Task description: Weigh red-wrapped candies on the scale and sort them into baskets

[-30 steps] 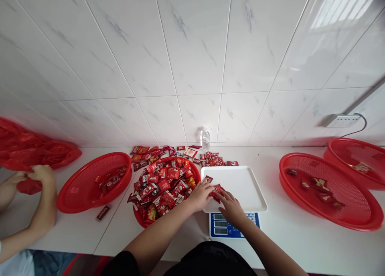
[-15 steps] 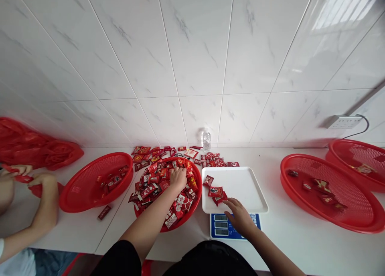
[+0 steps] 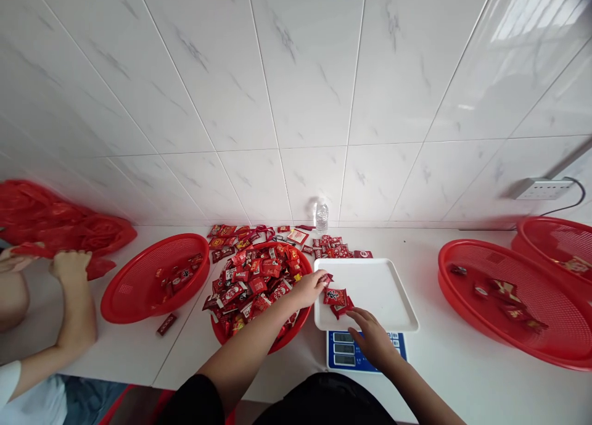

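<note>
1. The left hand (image 3: 308, 289) is over the tray's near-left side, fingers drawn narrow at a small red packet (image 3: 327, 278); whether it is pinched or merely touched I cannot tell.
2. The right hand (image 3: 374, 338) holds nothing visible: fingers long and slightly parted, palm down above the scale. Its tips are at the lower packet (image 3: 341, 309), perhaps to steady it; contact is unclear.
3. That packet partly underlies another (image 3: 333, 296), both on the tray's left side, probably because the heap is nearest there. Their film is glossy and crinkled, pillow-shaped.
4. The tray (image 3: 377, 280) is smooth, white, shallow and round-cornered, set on the blue-panelled scale (image 3: 345, 351), presumably so the scale bears its load.
5. Left of it, the round basket (image 3: 308, 317), red plastic, is heaped with packets, likely for easy reach.
6. Behind, on the white counter (image 3: 432, 363), stands a clear, ridged bottle (image 3: 322, 216).
</note>
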`<state>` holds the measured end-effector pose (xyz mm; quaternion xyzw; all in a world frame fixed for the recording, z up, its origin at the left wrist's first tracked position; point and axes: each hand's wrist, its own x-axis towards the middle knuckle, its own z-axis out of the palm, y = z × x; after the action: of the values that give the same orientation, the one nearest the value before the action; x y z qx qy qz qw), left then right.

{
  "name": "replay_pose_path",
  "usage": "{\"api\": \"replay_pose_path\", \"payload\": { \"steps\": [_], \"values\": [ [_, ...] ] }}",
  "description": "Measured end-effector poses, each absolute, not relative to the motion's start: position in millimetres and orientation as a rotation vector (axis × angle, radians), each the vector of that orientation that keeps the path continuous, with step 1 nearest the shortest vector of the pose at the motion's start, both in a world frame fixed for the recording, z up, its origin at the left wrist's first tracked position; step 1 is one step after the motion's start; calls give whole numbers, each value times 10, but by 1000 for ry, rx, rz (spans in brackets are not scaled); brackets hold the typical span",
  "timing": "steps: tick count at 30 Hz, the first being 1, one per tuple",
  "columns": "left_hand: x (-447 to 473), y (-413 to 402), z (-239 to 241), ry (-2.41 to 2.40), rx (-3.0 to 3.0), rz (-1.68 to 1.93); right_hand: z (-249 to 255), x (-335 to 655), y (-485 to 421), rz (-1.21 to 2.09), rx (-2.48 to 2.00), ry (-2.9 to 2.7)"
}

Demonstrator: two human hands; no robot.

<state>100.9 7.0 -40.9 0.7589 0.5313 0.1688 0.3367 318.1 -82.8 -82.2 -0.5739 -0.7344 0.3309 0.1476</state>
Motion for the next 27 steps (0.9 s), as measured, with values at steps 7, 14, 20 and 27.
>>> {"api": "replay_pose_path", "payload": {
  "steps": [7,14,20,27],
  "values": [
    [825,402,-600,1726,2274,133,-829,3206,-864,964,-1688,-2106],
    [456,666,-618,1892,2243,-160,-885,3258,-884,926,-1704,-2112],
    [412,658,-606,1887,2223,-94,-900,3237,-890,940,-1689,-2126],
    [664,508,-435,1738,2243,251,-844,3219,-862,929,-1659,-2105]
  ]
}}
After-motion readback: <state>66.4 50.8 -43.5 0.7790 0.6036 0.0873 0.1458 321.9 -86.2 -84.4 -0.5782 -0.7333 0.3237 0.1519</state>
